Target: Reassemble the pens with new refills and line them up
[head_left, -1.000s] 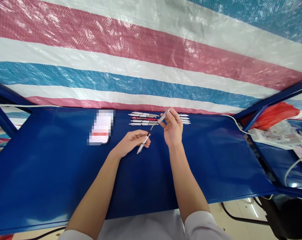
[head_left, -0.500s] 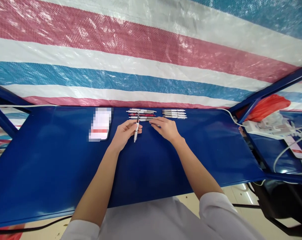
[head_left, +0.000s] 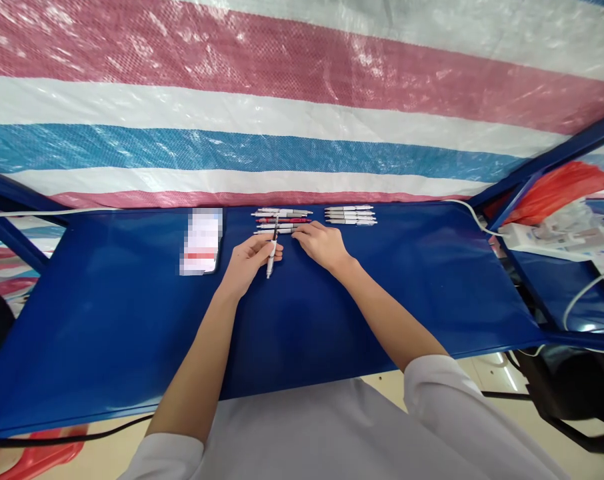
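Observation:
Closed around a white pen point(head_left: 271, 259) is my left hand point(head_left: 247, 261); the pen points away from me, with a dark slim part at its far end. My right hand point(head_left: 323, 247) has its fingertips together by the right end of a white pen point(head_left: 266, 231) in the left row. Whether those fingertips grip anything is hidden. A red pen point(head_left: 285, 220) lies in that same row among white and grey ones. To the right, several white pens point(head_left: 351, 216) lie side by side.
A phone point(head_left: 202, 233) with a blurred screen lies left of my hands on the blue tabletop point(head_left: 382, 300). A striped plastic sheet point(head_left: 282, 120) hangs behind. At the right are a white power strip point(head_left: 537, 240), cables and a red bag point(head_left: 562, 190).
My right hand has shifted slightly left and toward the left row of pens. My left hand still holds the pen in much the same place. The view has tilted a little.

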`<action>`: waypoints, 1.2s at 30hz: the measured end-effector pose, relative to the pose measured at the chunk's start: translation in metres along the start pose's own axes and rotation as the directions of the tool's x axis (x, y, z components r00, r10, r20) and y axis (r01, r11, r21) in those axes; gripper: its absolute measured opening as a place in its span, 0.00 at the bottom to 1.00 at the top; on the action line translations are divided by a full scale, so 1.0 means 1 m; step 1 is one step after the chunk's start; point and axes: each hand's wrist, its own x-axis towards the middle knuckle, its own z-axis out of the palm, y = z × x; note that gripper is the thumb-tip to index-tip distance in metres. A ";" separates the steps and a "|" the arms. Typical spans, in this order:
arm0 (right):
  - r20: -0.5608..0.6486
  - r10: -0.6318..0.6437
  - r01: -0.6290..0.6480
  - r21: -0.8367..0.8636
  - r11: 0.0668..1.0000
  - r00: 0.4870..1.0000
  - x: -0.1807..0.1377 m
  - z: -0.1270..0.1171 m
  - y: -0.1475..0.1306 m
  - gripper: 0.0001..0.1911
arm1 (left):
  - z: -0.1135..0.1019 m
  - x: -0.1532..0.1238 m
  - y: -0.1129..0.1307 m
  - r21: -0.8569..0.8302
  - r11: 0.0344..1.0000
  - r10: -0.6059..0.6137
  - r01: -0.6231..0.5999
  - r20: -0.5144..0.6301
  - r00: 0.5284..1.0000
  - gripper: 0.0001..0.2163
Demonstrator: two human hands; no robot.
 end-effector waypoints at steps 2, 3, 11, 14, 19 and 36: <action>-0.001 0.010 -0.010 -0.023 1.000 1.000 0.001 0.002 -0.001 0.20 | 0.001 0.000 0.000 0.010 1.000 0.008 -0.008 0.004 1.000 0.18; 0.000 0.015 -0.015 -0.036 0.999 1.000 0.001 0.002 -0.001 0.20 | 0.001 0.001 0.000 0.015 1.000 0.009 -0.009 0.003 1.000 0.18; 0.037 0.039 -0.037 -0.059 0.998 0.999 0.005 0.001 -0.007 0.21 | 0.003 -0.001 0.004 0.017 1.000 0.017 -0.017 0.010 1.000 0.17; 0.056 0.058 -0.055 -0.050 0.997 0.997 0.006 -0.002 -0.010 0.21 | 0.005 -0.003 0.008 0.005 1.000 0.018 -0.018 0.005 1.000 0.16; 0.026 0.147 -0.148 0.083 0.985 0.989 0.004 -0.011 -0.013 0.18 | 0.005 -0.005 0.009 0.011 1.000 0.023 -0.023 0.012 1.000 0.18; 0.268 0.552 -0.170 0.960 -0.223 0.790 -0.032 -0.027 -0.041 0.18 | 0.023 -0.032 0.008 0.150 0.985 0.068 -0.082 0.093 0.993 0.18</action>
